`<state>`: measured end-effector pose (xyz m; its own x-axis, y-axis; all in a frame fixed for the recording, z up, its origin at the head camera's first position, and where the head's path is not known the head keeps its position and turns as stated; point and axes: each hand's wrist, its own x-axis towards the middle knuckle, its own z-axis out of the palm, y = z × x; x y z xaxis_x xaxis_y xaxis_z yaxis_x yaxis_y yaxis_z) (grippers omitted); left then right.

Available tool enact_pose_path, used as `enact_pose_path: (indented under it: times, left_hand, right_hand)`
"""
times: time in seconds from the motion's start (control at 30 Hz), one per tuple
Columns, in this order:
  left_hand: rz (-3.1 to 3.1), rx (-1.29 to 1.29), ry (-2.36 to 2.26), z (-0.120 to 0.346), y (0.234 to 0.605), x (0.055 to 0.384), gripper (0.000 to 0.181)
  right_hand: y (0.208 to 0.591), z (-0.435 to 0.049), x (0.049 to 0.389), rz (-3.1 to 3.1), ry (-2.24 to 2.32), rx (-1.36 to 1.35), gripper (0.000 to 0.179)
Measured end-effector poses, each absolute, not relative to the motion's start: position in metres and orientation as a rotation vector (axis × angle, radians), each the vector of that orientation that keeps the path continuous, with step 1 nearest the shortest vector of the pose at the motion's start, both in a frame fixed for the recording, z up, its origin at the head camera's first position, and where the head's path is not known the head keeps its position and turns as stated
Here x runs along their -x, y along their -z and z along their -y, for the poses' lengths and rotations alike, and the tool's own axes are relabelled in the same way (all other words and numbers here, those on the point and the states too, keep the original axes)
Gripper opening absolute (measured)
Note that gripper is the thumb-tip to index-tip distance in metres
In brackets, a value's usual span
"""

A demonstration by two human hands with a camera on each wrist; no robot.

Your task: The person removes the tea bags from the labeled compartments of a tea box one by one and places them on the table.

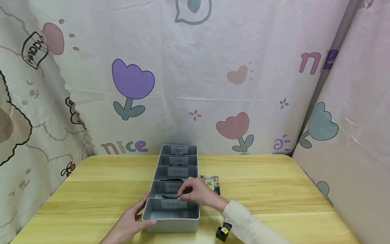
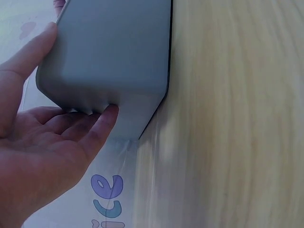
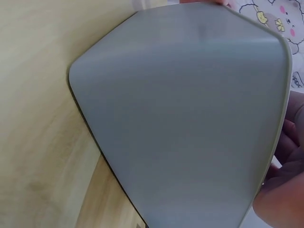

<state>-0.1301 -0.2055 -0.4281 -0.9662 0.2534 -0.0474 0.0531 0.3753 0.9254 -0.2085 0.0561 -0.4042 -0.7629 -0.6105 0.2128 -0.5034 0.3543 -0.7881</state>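
Observation:
A long grey storage box (image 1: 173,226) with several labelled compartments stands lengthwise on the table. At its near left corner my left hand (image 1: 129,217) holds it, the thumb on the front rim and the fingers against the left side. The left wrist view shows those fingertips pressed to the box wall (image 2: 114,47). My right hand (image 1: 199,194) reaches over the right rim and pinches a thin dark flat piece (image 1: 169,197) in the second compartment from the front. In the right wrist view the box's side (image 3: 180,123) hides what those fingers hold.
A printed card or packet (image 1: 215,181) lies right of the box, partly behind my right hand. Dark thin items (image 1: 171,179) show in a compartment farther back. A black strap with a yellow mark (image 1: 224,230) is by the right sleeve. A patterned curtain (image 1: 189,67) rises behind the table.

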Motion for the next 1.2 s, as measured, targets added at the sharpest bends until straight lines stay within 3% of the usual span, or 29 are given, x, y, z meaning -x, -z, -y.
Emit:
enact_pose_path:
  times: [1.2]
  left_hand:
    - [-2.413,-0.237,-1.632,0.206,0.428,0.131,0.089]
  right_hand:
    - [0.393,-0.062,0.218,-2.624,1.607,1.279,0.013]
